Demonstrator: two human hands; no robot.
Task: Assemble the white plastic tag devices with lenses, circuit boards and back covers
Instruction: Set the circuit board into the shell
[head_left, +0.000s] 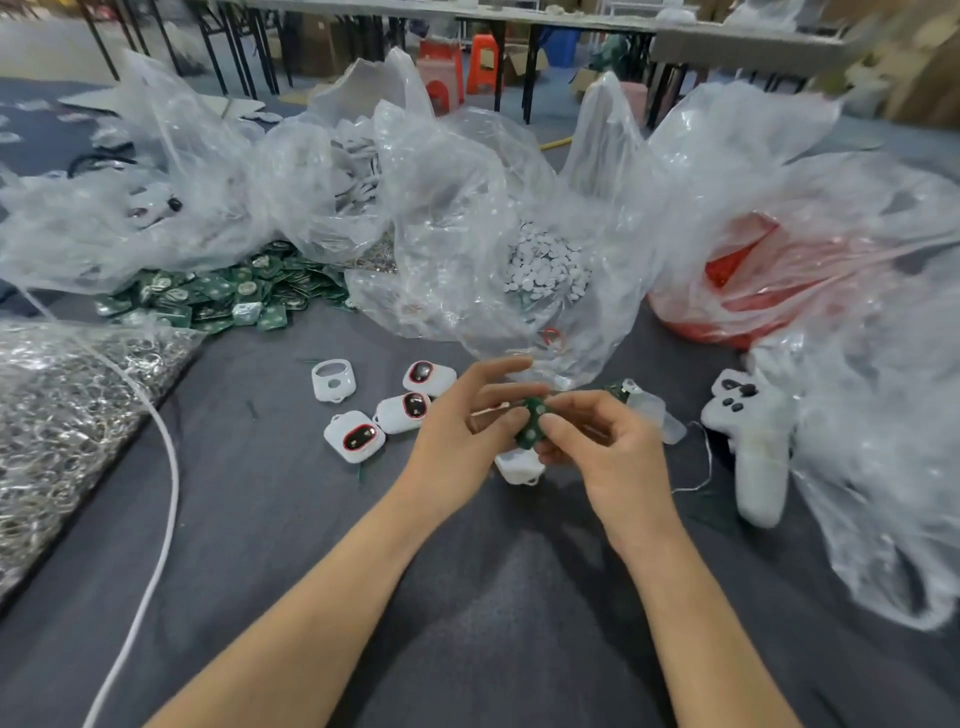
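Observation:
A small green circuit board (531, 423) is held between both hands above the grey table. My left hand (467, 421) pinches its left edge, and my right hand (597, 441) grips it from the right with thumb and fingers. Under my right hand lies a white tag shell (519, 467). To the left on the table lie three white tag shells with dark red-rimmed lenses (358, 436) (405, 410) (426, 375) and one empty white shell (333, 381).
A heap of green circuit boards (218, 296) lies at the back left. Clear bags hold small white discs (545, 265), white covers (358, 166) and red parts (737, 275). A bag of metal rings (67, 415) and a white cable (166, 493) lie left. A white handheld tool (753, 447) lies right.

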